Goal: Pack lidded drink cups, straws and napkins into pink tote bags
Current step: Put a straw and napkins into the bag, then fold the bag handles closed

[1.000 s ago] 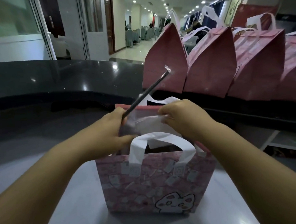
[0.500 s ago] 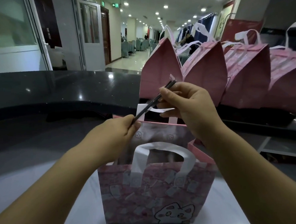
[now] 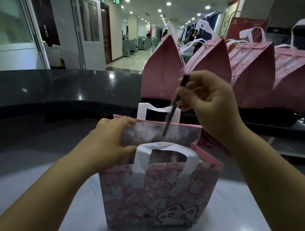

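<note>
Nearest you, on the pale grey table top (image 3: 70, 220), stands the open pink tote bag (image 3: 153, 195) printed with small squares and a white cartoon cat, its white looped near handle (image 3: 165, 151) upright towards you. At the bag's left end your left hand (image 3: 110, 143) grips the mouth, fingers hooked over the far rim and thumb by the near rim, so the opening is held wide. What already lies inside is blurred behind the near handle and cannot be told. Above the bag's right half your right hand (image 3: 213, 104) pinches a thin dark straw (image 3: 174, 103) in a clear wrapper, thumb and fingertips pressed together on its upper half. This is the relation to mind: the straw's long axis runs steeply, its top leaning up and to the right past your fingers, its lower tip pointing down and to the left, straight at the bag's mouth. That tip shows against the grey inner face of the far wall, just below the far white handle (image 3: 144, 109); I judge it is at the opening or just entering, not yet released. The right hand is the one to finish, by lowering along the straw's own line; the likely snag is the tip catching the far handle or rim. Beyond the bag runs a glossy black counter (image 3: 39, 86), and behind the bag's right side a row of closed pink bags (image 3: 163, 71) with white handles stands along it.
</note>
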The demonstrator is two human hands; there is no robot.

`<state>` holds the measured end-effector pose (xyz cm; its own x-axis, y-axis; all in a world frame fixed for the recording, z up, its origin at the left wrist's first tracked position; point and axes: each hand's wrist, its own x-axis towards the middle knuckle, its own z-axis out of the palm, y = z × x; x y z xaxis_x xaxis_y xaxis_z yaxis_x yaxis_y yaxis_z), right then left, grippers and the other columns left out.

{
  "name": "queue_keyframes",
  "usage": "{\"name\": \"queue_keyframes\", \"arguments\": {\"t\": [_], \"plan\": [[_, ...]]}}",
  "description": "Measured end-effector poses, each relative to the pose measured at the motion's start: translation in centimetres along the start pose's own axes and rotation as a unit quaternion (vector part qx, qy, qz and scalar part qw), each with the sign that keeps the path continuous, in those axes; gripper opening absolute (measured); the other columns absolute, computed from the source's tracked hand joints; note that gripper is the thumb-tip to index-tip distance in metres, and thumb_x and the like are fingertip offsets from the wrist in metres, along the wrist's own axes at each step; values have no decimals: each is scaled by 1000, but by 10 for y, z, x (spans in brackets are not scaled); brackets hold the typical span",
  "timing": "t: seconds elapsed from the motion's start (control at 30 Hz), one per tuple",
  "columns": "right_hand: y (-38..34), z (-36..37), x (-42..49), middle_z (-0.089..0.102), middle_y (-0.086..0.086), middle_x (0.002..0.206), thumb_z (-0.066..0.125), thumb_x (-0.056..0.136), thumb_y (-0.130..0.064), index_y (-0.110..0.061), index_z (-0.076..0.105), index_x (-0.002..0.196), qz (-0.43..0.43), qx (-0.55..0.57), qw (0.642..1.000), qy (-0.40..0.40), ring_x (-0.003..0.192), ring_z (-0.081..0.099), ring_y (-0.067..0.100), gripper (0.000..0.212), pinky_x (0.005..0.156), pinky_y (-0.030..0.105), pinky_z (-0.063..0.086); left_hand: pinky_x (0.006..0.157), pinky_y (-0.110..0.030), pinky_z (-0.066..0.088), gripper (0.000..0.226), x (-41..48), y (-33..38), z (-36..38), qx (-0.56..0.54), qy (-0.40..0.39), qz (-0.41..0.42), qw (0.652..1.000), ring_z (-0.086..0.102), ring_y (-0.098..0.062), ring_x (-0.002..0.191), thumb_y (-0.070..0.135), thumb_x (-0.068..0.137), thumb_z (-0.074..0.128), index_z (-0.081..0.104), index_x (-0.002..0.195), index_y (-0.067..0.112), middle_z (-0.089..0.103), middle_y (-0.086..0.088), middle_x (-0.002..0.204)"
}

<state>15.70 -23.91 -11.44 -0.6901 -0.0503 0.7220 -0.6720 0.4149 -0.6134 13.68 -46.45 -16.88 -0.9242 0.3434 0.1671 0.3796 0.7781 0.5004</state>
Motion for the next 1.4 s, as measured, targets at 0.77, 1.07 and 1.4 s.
{"name": "queue_keyframes", "arguments": {"t": [0.77, 1.07, 1.4], "plan": [[-1, 3, -26, 65, -15, 82, 70, 84, -30, -23, 71, 97, 97, -237, 954, -155, 69, 56, -3, 15, 69, 19, 47, 66, -17, 43, 42, -25, -5, 4, -85, 201, 45, 975, 53, -1, 86, 42, 76, 69, 56, 113, 28, 56, 12, 103], [8, -47, -82, 62, -7, 112, 70, 76, -48, -21, 58, 123, 220, -223, 938, -146, 99, 58, 9, 55, 87, 30, 51, 69, -23, 42, 91, -53, 3, 14, -164, 110, -99, 975, 48, -13, 102, 59, 54, 60, 43, 134, 21, 51, 5, 120], [31, -41, -91, 62, -5, 115, 70, 77, -18, -26, 54, 129, 291, -169, 901, -273, 93, 63, 10, 55, 81, 37, 57, 63, -19, 54, 85, -43, -7, 16, -269, -25, -85, 959, 60, -12, 96, 63, 37, 77, 51, 114, 37, 58, 15, 107]]}}
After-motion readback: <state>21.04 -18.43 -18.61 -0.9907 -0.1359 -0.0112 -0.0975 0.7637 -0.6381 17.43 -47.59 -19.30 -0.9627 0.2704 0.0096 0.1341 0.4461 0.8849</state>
